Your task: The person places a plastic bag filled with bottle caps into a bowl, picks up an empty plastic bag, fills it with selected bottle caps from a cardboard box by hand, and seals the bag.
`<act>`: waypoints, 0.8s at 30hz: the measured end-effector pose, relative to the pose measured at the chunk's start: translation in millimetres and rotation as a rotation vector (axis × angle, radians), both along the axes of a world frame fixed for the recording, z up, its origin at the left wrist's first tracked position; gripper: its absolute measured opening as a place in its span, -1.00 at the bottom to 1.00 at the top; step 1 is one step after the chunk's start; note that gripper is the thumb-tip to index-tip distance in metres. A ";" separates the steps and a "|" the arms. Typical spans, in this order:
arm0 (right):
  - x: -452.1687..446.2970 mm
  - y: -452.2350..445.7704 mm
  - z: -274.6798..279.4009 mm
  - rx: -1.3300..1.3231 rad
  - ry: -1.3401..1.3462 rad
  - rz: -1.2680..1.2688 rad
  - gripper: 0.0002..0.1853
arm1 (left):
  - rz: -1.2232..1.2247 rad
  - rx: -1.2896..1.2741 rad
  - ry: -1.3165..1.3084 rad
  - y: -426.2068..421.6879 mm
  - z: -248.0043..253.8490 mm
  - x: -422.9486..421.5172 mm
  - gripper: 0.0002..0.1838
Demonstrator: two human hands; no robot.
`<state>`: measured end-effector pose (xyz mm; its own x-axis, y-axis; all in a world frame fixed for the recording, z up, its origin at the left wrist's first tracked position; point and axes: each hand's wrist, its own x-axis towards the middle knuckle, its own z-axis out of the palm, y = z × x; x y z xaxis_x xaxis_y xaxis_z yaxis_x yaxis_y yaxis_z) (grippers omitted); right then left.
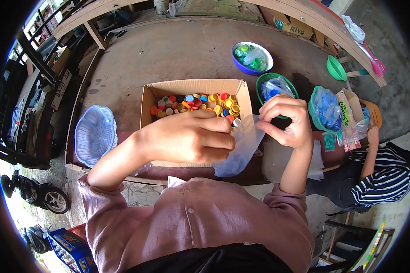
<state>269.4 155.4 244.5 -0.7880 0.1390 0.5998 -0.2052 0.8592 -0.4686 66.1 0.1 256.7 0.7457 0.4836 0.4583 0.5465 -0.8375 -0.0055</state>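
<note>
My left hand (193, 139) is closed, with its fingers curled, over the near right side of a cardboard box (152, 91). Whatever it may hold is hidden behind the fingers. Plastic bottle caps (228, 103) in yellow, red, blue, orange and white lie loose inside the box. My right hand (287, 119) pinches the edge of a translucent plastic bag (236, 157) between thumb and forefinger. The bag hangs at the box's right front corner, partly below my left hand.
A pale blue basket (95, 135) sits left. A purple-rimmed bowl (252, 71), a green basket (260, 81) and a teal basket (311, 107) hold bagged items at right. Flat plastic sheets (282, 159) lie by my right forearm. Another person in stripes (385, 175) works at far right.
</note>
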 end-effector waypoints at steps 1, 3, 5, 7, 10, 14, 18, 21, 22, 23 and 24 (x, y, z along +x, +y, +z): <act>-0.6 0.5 -0.9 0.014 0.013 0.002 -0.78 | -0.031 -0.039 -0.019 -1.2 -0.4 1.3 -0.85; -0.5 -0.2 -1.2 -0.017 0.010 0.026 -0.77 | -0.054 -0.047 -0.046 -3.2 2.3 2.1 -0.86; 0.4 -1.3 -0.3 -0.047 0.006 0.053 -0.77 | -0.015 -0.097 -0.012 -5.7 5.7 0.8 -0.87; 5.2 -3.0 5.8 -0.081 0.014 0.126 -0.76 | -0.002 -0.130 -0.009 -4.6 8.0 -6.9 -0.86; 10.3 -6.3 15.3 -0.165 -0.003 0.256 -0.71 | 0.005 -0.244 -0.375 -3.1 8.2 -14.4 -0.73; -0.8 -1.1 26.5 -0.095 -0.031 0.104 -0.65 | 0.233 -0.259 -0.560 6.2 10.2 -23.0 -0.54; -25.9 16.0 46.9 -0.069 0.065 -0.001 -0.72 | 0.346 -0.205 -0.689 35.0 23.1 -43.0 -0.48; -33.0 10.8 57.4 -0.054 0.120 -0.056 -0.73 | 0.283 -0.111 -0.678 39.7 32.5 -51.4 -0.40; -32.3 7.8 56.0 -0.026 0.144 -0.072 -0.73 | 0.266 -0.083 -0.714 37.6 31.7 -50.2 -0.36; -30.8 5.2 54.2 0.001 0.168 -0.088 -0.74 | 0.248 -0.056 -0.750 35.1 30.3 -48.9 -0.33; -28.9 3.6 49.0 0.025 0.170 -0.088 -0.75 | 0.228 -0.069 -0.750 29.9 28.0 -48.3 -0.29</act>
